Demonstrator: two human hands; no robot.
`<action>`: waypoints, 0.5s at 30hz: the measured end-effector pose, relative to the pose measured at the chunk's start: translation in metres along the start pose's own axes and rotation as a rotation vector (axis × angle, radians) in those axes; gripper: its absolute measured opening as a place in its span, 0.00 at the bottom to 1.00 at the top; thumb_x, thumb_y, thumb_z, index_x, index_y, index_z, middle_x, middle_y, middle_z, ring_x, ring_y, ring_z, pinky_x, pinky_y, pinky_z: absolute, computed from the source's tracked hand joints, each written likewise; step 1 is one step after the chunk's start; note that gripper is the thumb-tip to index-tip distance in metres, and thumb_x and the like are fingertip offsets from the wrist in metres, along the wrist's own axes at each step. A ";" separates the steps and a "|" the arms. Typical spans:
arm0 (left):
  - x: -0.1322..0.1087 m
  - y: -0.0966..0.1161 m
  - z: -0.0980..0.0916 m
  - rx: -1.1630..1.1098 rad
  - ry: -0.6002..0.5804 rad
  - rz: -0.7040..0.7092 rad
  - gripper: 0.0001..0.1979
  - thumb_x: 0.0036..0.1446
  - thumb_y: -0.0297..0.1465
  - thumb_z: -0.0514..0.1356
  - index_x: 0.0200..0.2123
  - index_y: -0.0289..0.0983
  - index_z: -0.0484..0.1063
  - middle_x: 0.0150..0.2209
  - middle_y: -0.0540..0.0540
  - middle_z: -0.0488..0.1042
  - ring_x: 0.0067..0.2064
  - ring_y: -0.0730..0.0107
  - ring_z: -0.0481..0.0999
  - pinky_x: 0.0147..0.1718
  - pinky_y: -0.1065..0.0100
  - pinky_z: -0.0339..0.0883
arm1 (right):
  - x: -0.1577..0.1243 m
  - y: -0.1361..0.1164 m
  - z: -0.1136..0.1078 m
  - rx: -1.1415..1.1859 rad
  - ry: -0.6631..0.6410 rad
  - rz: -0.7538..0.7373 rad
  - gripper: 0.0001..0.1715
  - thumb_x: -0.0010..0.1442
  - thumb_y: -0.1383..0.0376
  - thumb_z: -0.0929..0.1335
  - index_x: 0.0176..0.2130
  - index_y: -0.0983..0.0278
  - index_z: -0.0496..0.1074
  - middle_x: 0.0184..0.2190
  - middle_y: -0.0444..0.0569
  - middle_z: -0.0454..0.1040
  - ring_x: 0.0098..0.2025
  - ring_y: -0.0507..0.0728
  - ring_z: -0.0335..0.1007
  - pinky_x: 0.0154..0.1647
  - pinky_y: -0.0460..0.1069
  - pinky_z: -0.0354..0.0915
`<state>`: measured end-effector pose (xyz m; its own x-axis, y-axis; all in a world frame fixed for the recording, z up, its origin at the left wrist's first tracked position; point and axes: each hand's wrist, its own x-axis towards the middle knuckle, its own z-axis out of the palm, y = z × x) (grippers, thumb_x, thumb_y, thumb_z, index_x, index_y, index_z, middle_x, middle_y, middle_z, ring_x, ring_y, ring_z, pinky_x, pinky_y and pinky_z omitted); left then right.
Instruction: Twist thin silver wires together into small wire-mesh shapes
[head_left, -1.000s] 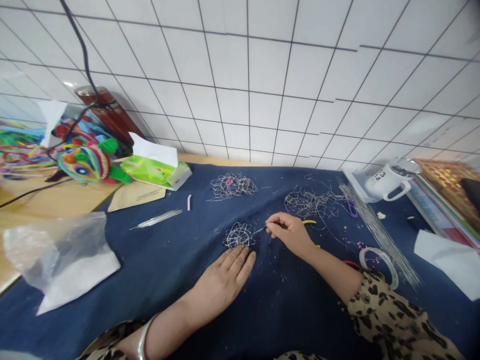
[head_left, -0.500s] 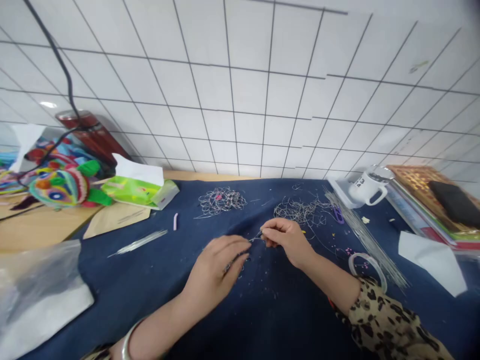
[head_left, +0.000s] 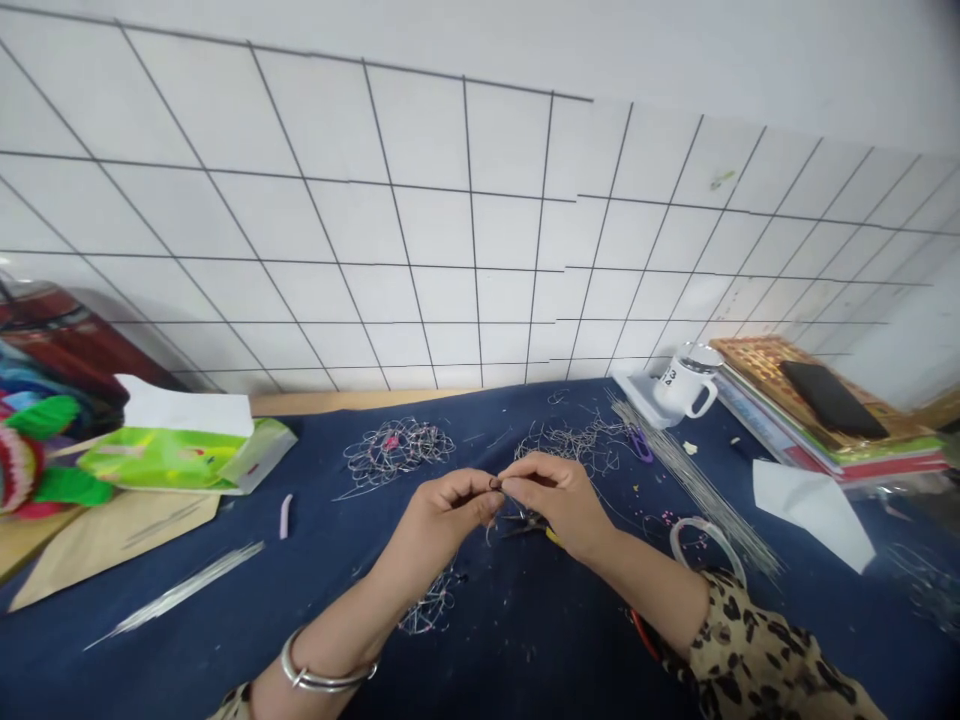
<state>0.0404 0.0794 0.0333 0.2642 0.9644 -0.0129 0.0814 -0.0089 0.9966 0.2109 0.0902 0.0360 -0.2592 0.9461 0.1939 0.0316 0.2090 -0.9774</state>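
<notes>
My left hand [head_left: 446, 515] is closed in a pinch on a thin wire [head_left: 498, 487], of which only a short dark bit shows between the fingertips. My right hand [head_left: 566, 500] pinches the same wire from the other side, its fingertips meeting the left ones. Beneath the hands lie small pliers [head_left: 529, 521] with a yellow handle, partly hidden by my right hand. A loose wire tangle with small beads [head_left: 431, 605] lies below my left wrist. Behind the hands are two more tangles of wire, a left one [head_left: 405, 448] and a right one [head_left: 574, 440].
A bundle of straight wires [head_left: 697, 480] runs along the right, beside a clear ring-shaped coil [head_left: 705, 525] and purple scissors-like loop [head_left: 640, 444]. A white mug [head_left: 686, 385], books with a phone [head_left: 832, 398], and a tissue pack [head_left: 176, 440] stand around. More straight wires [head_left: 184, 590] lie left.
My hands have come together, their fingertips now meeting at the wire. The pliers and the beaded tangle below have come into plainer sight. The camera view has turned and tilted.
</notes>
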 end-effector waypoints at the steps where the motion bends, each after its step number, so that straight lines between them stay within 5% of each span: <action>1: 0.000 -0.002 -0.001 -0.013 0.010 -0.005 0.08 0.52 0.34 0.60 0.33 0.35 0.72 0.25 0.51 0.69 0.28 0.74 0.67 0.30 0.71 0.63 | 0.000 0.000 -0.001 -0.016 0.004 0.001 0.07 0.54 0.63 0.69 0.33 0.62 0.76 0.29 0.45 0.72 0.31 0.51 0.65 0.33 0.46 0.60; 10: -0.005 -0.004 -0.009 0.054 0.007 0.003 0.11 0.56 0.37 0.56 0.33 0.35 0.71 0.26 0.50 0.66 0.28 0.75 0.62 0.28 0.72 0.58 | 0.002 -0.004 -0.002 -0.008 -0.049 0.088 0.07 0.55 0.62 0.68 0.32 0.64 0.72 0.25 0.42 0.66 0.26 0.49 0.58 0.28 0.44 0.56; 15: -0.004 0.000 -0.011 0.109 -0.070 0.015 0.11 0.57 0.37 0.55 0.30 0.35 0.69 0.26 0.52 0.63 0.28 0.75 0.60 0.28 0.73 0.56 | 0.008 -0.004 -0.009 0.042 0.050 0.097 0.08 0.55 0.61 0.68 0.31 0.64 0.70 0.23 0.41 0.62 0.25 0.48 0.56 0.26 0.44 0.55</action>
<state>0.0288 0.0784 0.0344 0.3325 0.9431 -0.0078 0.1799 -0.0554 0.9821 0.2180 0.0989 0.0422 -0.2079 0.9729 0.1012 0.0139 0.1064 -0.9942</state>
